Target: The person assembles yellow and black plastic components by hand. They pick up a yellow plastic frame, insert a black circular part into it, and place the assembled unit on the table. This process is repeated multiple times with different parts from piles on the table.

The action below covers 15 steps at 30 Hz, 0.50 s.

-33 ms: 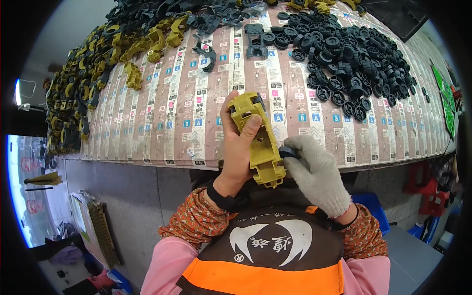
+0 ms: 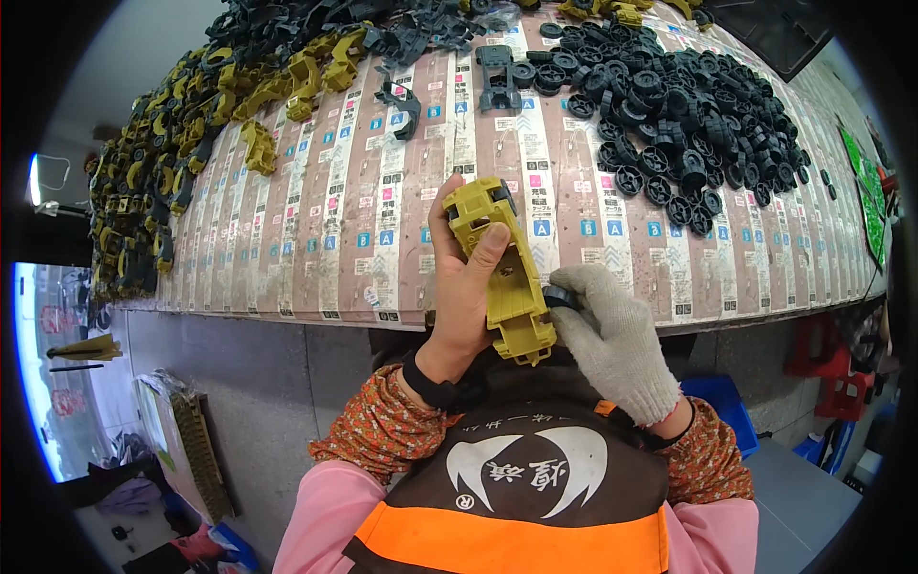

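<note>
My bare left hand (image 2: pixel 466 287) is closed around a yellow plastic toy vehicle body (image 2: pixel 516 292), its thumb lying across the top. The body is tilted just off the table's near edge, and a dark wheel (image 2: pixel 502 194) sits on its far end. In a pale knitted glove, my right hand (image 2: pixel 612 335) pinches a dark toy wheel (image 2: pixel 560 297) against the near right side of the body. Fingers partly hide that wheel, so whether it is attached cannot be told.
A large heap of dark wheels (image 2: pixel 684 129) covers the table's right side. Yellow and dark vehicle parts (image 2: pixel 172 143) pile up along the left. A dark chassis (image 2: pixel 497 77) and a curved dark part (image 2: pixel 405 113) lie farther back. One yellow part (image 2: pixel 256 146) lies apart.
</note>
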{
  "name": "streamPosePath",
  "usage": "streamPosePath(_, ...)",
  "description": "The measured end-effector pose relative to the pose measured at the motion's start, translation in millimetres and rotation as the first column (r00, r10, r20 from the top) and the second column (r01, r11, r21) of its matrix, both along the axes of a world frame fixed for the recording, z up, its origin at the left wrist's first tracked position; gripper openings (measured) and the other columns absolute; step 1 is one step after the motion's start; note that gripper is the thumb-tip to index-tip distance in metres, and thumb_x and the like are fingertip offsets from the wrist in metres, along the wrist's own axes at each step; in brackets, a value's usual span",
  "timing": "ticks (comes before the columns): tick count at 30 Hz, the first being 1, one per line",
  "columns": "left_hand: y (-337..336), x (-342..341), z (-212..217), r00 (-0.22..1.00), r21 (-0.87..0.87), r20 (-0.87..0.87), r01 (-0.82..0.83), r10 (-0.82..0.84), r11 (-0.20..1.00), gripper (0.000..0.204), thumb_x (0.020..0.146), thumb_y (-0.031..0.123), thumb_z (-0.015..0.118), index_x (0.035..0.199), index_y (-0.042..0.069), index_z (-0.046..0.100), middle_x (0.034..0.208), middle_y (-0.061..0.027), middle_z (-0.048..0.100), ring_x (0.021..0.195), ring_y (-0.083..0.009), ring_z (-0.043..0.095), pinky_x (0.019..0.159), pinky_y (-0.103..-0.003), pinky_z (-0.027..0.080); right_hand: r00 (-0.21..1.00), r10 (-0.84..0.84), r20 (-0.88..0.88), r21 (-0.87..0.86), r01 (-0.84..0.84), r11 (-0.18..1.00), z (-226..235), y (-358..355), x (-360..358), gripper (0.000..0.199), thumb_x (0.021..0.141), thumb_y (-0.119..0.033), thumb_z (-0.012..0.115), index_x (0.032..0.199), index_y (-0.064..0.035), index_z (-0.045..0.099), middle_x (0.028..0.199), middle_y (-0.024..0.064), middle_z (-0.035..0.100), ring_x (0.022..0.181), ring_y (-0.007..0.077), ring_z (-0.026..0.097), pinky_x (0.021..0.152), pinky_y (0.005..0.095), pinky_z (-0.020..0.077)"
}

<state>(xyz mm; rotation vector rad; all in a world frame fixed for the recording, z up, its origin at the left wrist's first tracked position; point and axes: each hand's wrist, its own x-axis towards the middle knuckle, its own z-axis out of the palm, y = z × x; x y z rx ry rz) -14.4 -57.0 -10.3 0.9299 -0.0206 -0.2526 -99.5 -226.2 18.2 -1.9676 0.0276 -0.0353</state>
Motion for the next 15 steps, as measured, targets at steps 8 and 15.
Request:
streamPosePath(8, -0.8, -4.9, -2.7, 0.987, 0.065, 0.139, -0.086, 0.076, 0.994, 0.075, 0.103, 0.010, 0.073, 0.163, 0.019, 0.029, 0.134, -0.0061, 0.058, 0.116, -0.0163, 0.062, 0.101, -0.033, 0.055, 0.997, 0.033, 0.077, 0.033, -0.036, 0.999, -3.8, 7.6, -14.5, 0.036, 0.094, 0.002, 0.062, 0.130, 0.0019, 0.061, 0.103, 0.0249, 0.071, 0.094, 0.0422, 0.074, 0.081, 0.0448, 0.0583)
streamPosePath(15, -0.9, -14.6, 1.7, 0.901, 0.190, 0.420, -0.205, 0.109, 0.960, 0.090, 0.093, -0.002, 0.076, 0.164, 0.012, 0.023, 0.143, -0.0124, 0.055, 0.126, -0.0230, 0.060, 0.106, -0.038, 0.053, 0.997, 0.075, -0.007, 0.004, -0.075, 0.997, 5.2, 14.4, -20.8, 0.045, 0.084, 0.005, 0.058, 0.129, 0.0012, 0.061, 0.098, 0.0278, 0.070, 0.089, 0.0484, 0.071, 0.075, 0.0511, 0.0571)
